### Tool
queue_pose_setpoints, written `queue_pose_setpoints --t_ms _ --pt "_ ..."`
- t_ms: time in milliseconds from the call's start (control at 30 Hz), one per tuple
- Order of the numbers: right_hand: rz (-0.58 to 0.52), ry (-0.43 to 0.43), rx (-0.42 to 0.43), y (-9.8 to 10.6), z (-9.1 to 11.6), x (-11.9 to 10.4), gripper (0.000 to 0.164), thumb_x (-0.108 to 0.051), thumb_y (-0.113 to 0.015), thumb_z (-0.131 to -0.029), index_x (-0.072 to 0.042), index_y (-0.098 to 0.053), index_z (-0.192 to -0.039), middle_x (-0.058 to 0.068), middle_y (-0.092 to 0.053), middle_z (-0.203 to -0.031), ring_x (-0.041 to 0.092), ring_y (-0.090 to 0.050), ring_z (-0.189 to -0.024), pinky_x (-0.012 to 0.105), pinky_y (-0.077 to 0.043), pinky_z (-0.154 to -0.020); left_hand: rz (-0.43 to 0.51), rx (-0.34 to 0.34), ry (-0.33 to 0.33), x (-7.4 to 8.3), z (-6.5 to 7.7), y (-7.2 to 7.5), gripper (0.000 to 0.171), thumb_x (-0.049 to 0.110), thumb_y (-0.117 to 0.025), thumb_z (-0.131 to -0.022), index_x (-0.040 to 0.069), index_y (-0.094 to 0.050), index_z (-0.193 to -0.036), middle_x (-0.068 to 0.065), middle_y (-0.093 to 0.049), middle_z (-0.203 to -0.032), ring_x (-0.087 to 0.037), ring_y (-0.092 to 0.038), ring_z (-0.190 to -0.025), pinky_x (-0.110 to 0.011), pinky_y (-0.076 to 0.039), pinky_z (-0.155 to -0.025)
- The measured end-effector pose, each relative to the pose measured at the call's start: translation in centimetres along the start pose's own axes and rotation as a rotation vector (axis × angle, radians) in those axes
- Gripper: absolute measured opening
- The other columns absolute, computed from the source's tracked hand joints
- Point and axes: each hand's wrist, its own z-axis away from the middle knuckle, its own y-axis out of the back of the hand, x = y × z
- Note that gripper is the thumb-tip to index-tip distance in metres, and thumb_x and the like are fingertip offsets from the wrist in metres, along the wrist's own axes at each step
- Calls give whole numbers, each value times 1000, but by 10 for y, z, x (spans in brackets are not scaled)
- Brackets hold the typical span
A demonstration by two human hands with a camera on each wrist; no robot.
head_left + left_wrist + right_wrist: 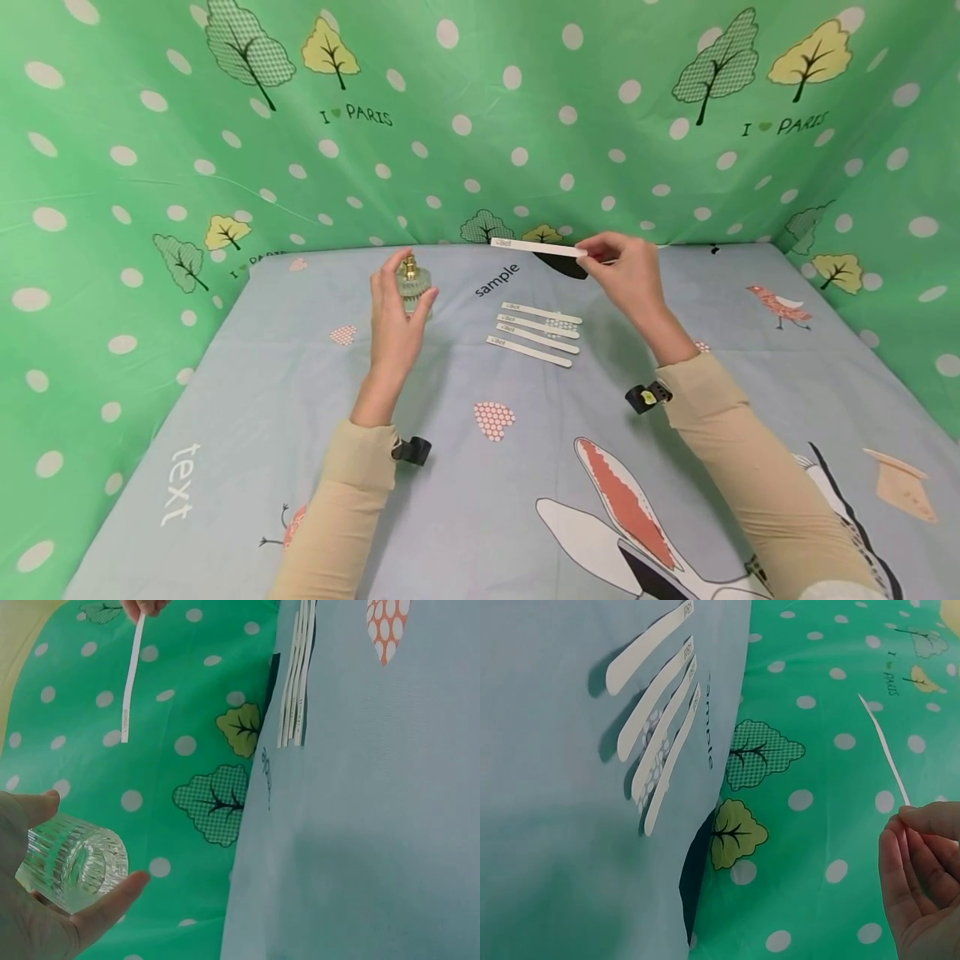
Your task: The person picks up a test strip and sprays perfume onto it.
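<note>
My left hand (395, 321) grips a clear glass perfume bottle (415, 286) with a gold spray neck, one fingertip on its top. In the left wrist view the ribbed base of the bottle (82, 862) shows between thumb and fingers. With thumb and fingertips my right hand (626, 271) pinches one end of a white paper test strip (536, 247), held level above the table and pointing toward the bottle. The right wrist view shows that strip (886, 750) nearly edge-on. Several more white strips (536, 337) lie side by side on the table between the hands.
A grey-blue printed cloth (247, 400) covers the table. Behind it and at the sides hangs a green dotted curtain (450, 150). Each wrist carries a small black camera, one beside the left sleeve (412, 451) and one beside the right (647, 397).
</note>
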Motion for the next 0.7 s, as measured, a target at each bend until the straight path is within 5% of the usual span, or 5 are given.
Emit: queue_pose_setpoints --t_ms 700 --pt "77 -45 36 16 1 21 15 -10 -73 -89 -5 -78 -102 17 -76 -94 29 -71 -85 5 -44 -68 85 3 26 2 1 5 73 18 -67 -95 12 -22 -152 -20 -41 -146 -37 -47 -130 -54 -42 -109"
